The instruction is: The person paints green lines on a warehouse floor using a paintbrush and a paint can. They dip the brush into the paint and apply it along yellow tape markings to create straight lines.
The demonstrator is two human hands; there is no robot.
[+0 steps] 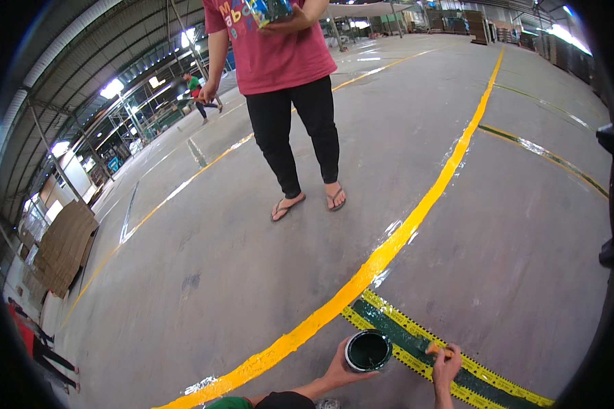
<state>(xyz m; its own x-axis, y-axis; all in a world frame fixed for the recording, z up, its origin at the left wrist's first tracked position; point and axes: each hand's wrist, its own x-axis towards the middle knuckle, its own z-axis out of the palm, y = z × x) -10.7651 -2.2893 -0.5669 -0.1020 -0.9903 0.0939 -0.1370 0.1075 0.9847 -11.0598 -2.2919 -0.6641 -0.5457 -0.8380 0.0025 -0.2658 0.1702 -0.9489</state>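
Note:
My left hand (344,367) is wrapped round the side of an open paint can (368,350) with dark green paint inside. Beside it, my right hand (447,367) grips the orange handle of a paintbrush (432,349). The bristles touch or hover just over a wet dark green stripe (386,322) on the floor; I cannot tell which. Yellow and black printed tape (406,319) borders both sides of that stripe. It meets a broad yellow painted line (370,269) at its far end.
Facing me, a person in a pink shirt (280,61) and sandals stands on the grey floor, holding a can (269,10). Other people (194,92) are at the left. Stacked cardboard (67,249) stands at the far left. Another green line (542,157) crosses the floor at right.

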